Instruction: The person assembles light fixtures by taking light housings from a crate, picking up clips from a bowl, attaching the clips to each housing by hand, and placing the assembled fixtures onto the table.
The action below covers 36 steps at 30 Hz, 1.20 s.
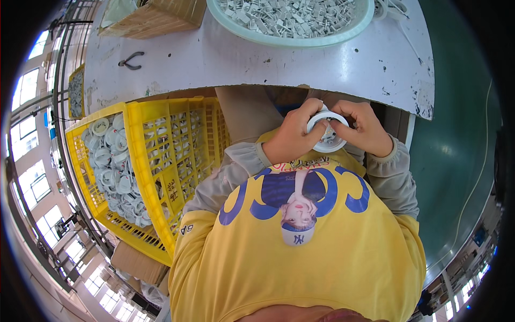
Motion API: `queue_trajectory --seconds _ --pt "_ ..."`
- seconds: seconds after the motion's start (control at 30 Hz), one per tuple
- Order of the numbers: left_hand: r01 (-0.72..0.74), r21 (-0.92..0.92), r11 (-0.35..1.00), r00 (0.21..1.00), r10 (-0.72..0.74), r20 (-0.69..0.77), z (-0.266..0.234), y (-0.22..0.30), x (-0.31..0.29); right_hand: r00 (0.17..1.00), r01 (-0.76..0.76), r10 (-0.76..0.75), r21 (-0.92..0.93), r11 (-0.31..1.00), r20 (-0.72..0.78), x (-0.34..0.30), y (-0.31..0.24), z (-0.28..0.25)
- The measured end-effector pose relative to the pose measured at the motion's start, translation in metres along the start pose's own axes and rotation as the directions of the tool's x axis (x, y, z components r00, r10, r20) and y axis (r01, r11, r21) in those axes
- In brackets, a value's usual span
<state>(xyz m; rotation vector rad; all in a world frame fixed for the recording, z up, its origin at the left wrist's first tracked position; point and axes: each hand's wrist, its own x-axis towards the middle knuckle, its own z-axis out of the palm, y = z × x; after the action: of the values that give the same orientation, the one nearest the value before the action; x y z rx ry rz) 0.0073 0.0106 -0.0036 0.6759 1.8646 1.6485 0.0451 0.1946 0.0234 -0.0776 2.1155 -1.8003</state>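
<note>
Between my two hands, just off the table's near edge, is a round white plastic housing (328, 145) with a raised rim and small parts inside. My left hand (295, 131) is closed on its left side, thumb reaching over the rim into the middle. From the other side my right hand (366, 129) grips the rim, its thumb also pressed inside. Both thumbs meet near small pale parts at the housing's centre; their exact shape is hidden by the fingers.
Yellow crates (140, 161) at my left hold many round white housings (115, 161). On the white table (225, 64) stand a pale basin (300, 42) of small white parts, a cardboard box (161, 19) and pliers (132, 61). White cable (410, 40) lies at the far right.
</note>
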Motion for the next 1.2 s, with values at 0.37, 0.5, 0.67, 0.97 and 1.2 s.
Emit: queue_trajectory --seconds 0.37,0.5,0.67,0.97,1.2 --pt "-0.089 -0.071 0.993 0.995 0.092 0.038 -0.005 0.0 0.0 0.997 0.039 -0.032 -0.097 0.995 0.074 0.003 -0.008 -0.001" --pt "-0.089 -0.039 0.995 0.995 0.091 0.045 -0.009 -0.007 0.0 0.997 0.047 -0.04 -0.108 0.993 0.068 0.005 -0.008 0.002" --pt "-0.071 -0.061 0.996 0.997 0.073 0.03 -0.008 -0.003 0.0 0.997 0.034 -0.024 -0.13 0.991 0.077 0.005 -0.014 0.003" --pt "-0.042 -0.09 0.995 0.997 0.048 0.06 -0.009 -0.003 0.0 0.996 0.066 -0.055 -0.172 0.983 0.067 0.003 -0.01 0.004" --pt "-0.091 -0.075 0.993 0.994 0.096 0.057 -0.006 -0.005 -0.001 0.997 0.07 -0.064 -0.154 0.986 0.044 0.0 -0.002 0.005"
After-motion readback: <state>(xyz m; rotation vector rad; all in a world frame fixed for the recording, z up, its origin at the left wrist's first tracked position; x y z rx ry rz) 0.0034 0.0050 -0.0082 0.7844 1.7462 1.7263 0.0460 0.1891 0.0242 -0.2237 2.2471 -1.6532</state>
